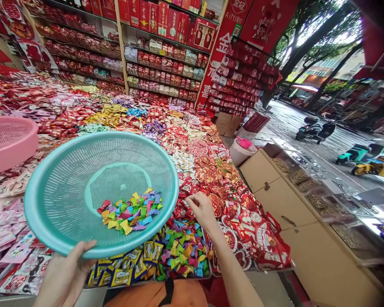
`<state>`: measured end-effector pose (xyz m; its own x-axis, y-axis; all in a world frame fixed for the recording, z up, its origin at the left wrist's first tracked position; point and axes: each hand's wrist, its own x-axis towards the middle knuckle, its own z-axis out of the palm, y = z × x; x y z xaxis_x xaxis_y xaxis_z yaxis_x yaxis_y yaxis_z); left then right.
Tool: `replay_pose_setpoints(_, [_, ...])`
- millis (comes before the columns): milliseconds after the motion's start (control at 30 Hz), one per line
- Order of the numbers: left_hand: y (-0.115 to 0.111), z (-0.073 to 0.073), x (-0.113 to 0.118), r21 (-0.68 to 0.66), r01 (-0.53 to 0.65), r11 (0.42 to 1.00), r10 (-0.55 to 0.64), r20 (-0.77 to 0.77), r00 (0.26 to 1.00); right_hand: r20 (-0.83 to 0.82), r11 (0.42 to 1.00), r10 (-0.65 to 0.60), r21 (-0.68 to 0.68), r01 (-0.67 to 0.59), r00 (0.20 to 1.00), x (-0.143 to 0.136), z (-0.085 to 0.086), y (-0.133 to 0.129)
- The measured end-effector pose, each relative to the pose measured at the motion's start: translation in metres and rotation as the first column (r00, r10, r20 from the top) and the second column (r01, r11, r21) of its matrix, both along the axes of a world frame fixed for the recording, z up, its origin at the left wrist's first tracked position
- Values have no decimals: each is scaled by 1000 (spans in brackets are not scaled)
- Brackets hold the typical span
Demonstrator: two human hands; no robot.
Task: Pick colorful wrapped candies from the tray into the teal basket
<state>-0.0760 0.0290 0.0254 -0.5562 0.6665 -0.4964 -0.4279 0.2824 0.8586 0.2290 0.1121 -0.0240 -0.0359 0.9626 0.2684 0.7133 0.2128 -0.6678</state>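
Note:
A large teal mesh basket (123,137) is tilted toward me over the candy display. Several small colourful wrapped candies (126,215) lie in its lower part. My left hand (67,270) grips the basket's near rim, thumb on top and fingers below it. My right hand (201,209) hovers just right of the basket, above red packets, its thumb and index finger nearly together; whether anything small is between them is too small to tell. Below it sits a compartment of loose colourful candies (185,251), beside yellow and blue packets (123,275) under the basket's near edge.
A pink basket (13,145) stands at the left edge. Heaps of red packets (259,230) spread right and behind. A wooden cabinet (294,213) and a white bucket (240,154) are on the right. Stocked shelves (166,64) rise behind; scooters (315,129) stand on the street.

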Motion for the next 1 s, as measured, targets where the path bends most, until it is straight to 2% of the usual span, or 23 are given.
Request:
replay_pose_setpoints(100, [3, 2, -5, 34, -27, 999, 26, 48, 999, 145, 986, -29, -160, 52, 989, 10, -31, -7])
replay_pose_setpoints(200, [2, 0, -11, 35, -62, 998, 61, 31, 998, 306, 944, 9, -316, 93, 952, 6, -57, -12])
replay_pose_setpoints(333, [-1, -5, -16, 57, -46, 997, 46, 3, 999, 390, 900, 35, -412, 140, 920, -5, -74, -15])
replay_pose_setpoints(533, [-3, -7, -15, 41, -60, 997, 59, 18, 998, 434, 881, 48, -443, 167, 900, -11, -79, -11])
replay_pose_setpoints(733, [0, -9, -14, 53, -39, 998, 37, 29, 999, 447, 885, 53, -436, 165, 893, -14, -81, -10])
replay_pose_setpoints(1000, [2, -6, -12, 58, -24, 998, 23, 24, 999, 432, 905, 61, -405, 133, 900, -9, -73, -17])
